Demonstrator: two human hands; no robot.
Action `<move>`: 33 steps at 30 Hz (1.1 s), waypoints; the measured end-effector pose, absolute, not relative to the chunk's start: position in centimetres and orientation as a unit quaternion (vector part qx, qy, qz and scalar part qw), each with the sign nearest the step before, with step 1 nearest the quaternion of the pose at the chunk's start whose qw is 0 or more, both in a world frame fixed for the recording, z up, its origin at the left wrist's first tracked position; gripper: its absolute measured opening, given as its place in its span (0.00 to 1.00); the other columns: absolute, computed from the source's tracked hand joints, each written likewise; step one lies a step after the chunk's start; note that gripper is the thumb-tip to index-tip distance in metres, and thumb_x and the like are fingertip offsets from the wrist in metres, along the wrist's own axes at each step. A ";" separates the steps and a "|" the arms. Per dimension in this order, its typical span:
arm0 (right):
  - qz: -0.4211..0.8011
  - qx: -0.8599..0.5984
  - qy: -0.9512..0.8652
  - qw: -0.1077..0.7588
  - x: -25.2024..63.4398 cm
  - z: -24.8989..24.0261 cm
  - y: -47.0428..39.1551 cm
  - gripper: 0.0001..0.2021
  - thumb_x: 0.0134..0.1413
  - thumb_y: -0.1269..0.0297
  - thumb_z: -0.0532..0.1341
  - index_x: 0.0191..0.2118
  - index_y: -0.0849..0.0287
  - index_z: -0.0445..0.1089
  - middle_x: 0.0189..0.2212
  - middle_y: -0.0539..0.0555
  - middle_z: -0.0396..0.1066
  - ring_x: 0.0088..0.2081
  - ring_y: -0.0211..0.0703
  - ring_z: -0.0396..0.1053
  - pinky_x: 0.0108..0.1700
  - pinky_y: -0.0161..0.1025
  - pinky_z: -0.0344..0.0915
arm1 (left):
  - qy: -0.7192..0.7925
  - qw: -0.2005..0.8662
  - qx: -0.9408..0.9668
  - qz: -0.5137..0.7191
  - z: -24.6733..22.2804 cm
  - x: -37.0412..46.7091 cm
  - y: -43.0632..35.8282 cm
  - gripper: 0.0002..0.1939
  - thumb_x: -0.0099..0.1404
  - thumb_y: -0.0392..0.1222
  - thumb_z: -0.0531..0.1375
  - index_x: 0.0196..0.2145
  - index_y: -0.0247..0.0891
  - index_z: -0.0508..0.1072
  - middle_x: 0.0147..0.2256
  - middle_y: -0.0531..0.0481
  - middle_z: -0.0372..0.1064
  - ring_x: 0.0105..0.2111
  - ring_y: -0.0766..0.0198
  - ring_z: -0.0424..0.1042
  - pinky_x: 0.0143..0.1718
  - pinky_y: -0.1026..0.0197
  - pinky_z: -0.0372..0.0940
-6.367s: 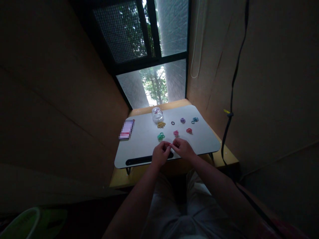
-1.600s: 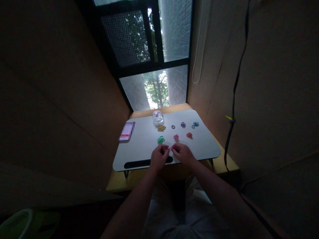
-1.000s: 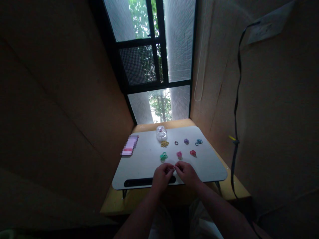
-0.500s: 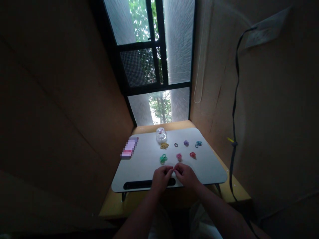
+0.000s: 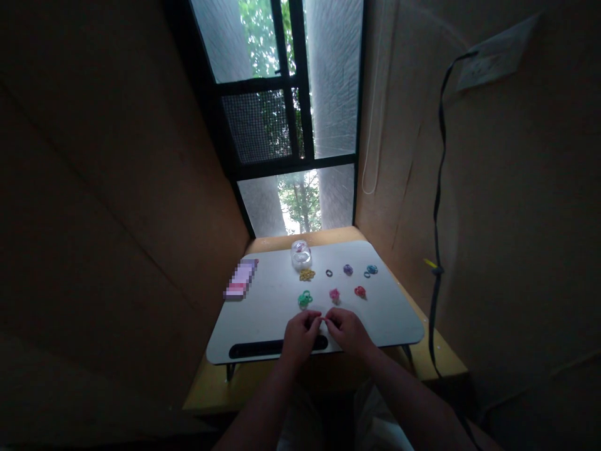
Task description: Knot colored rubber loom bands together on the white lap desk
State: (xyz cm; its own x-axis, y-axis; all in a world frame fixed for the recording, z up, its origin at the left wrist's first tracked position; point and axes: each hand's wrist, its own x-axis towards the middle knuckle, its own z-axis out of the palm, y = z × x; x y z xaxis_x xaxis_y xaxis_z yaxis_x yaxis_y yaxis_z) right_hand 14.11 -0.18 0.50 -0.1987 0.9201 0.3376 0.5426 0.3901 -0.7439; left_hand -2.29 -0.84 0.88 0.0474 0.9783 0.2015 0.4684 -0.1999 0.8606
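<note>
Above the near part of the white lap table (image 5: 263,313), my left hand (image 5: 303,332) and my right hand (image 5: 345,329) meet fingertip to fingertip. Both are closed in a pinch on a small pinkish hair tie (image 5: 323,319), mostly covered by the fingers. Just beyond the hands lie a green bunch of hair ties (image 5: 305,299), a pink bunch (image 5: 334,295) and a red bunch (image 5: 360,292). Farther back are a yellow heap (image 5: 307,274), one dark ring (image 5: 329,273), a purple bunch (image 5: 347,269) and blue ones (image 5: 371,269).
A clear jar (image 5: 301,255) stands at the table's back. A pixelated flat pink-purple item (image 5: 241,279) lies at the left edge. Along the front runs a black slot (image 5: 256,349). A black cable (image 5: 439,188) hangs down the right wall, and a window is ahead.
The view has shifted slightly, so everything sits a little more to the left. My hands stay pinched together, with only a slight change in the fingers.
</note>
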 end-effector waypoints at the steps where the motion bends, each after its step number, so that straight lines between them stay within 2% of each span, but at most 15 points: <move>1: 0.239 -0.498 -0.735 0.393 14.1 0.6 -0.2 0.09 0.56 0.65 0.56 0.26 0.58 0.68 0.23 0.49 0.69 0.27 0.37 0.64 0.30 0.33 0.57 | 0.554 0.309 0.652 0.416 0.8 -2.3 -0.8 0.14 0.62 0.49 0.58 0.38 0.39 0.77 0.31 0.50 0.75 0.30 0.63 0.71 0.34 0.62 0.64; 13: 0.244 -0.494 -0.731 0.402 14.0 0.5 -0.3 0.07 0.54 0.67 0.56 0.27 0.58 0.69 0.23 0.49 0.69 0.27 0.38 0.65 0.31 0.33 0.58 | 0.543 0.308 0.665 0.409 0.9 -2.3 -1.2 0.10 0.62 0.46 0.57 0.32 0.38 0.74 0.26 0.53 0.71 0.27 0.66 0.68 0.30 0.65 0.60; 19: 0.252 -0.498 -0.724 0.404 14.1 0.5 -0.4 0.07 0.55 0.64 0.56 0.35 0.57 0.71 0.21 0.48 0.67 0.24 0.37 0.64 0.28 0.33 0.57 | 0.543 0.299 0.671 0.407 1.1 -2.2 -1.3 0.11 0.62 0.47 0.57 0.31 0.38 0.74 0.27 0.52 0.72 0.28 0.66 0.68 0.31 0.64 0.60; 24: 0.245 -0.500 -0.729 0.398 14.0 0.3 -0.4 0.06 0.54 0.64 0.57 0.32 0.57 0.71 0.21 0.48 0.67 0.24 0.37 0.64 0.28 0.33 0.57 | 0.548 0.298 0.666 0.410 0.8 -2.2 -1.2 0.10 0.62 0.46 0.57 0.32 0.38 0.74 0.27 0.53 0.72 0.27 0.66 0.68 0.31 0.64 0.61; 28: 0.245 -0.499 -0.732 0.393 14.0 0.0 -0.4 0.06 0.54 0.63 0.58 0.34 0.58 0.71 0.20 0.47 0.66 0.23 0.36 0.62 0.27 0.33 0.56 | 0.544 0.299 0.664 0.417 0.5 -2.3 -1.1 0.10 0.62 0.46 0.57 0.33 0.38 0.74 0.27 0.53 0.72 0.27 0.66 0.68 0.31 0.64 0.60; 33: 0.239 -0.497 -0.741 0.383 14.0 0.1 -0.2 0.05 0.53 0.66 0.58 0.30 0.58 0.70 0.23 0.49 0.70 0.26 0.38 0.65 0.30 0.33 0.58 | 0.541 0.302 0.666 0.416 0.4 -2.3 -1.1 0.10 0.62 0.46 0.57 0.32 0.38 0.73 0.26 0.53 0.71 0.27 0.66 0.68 0.30 0.64 0.60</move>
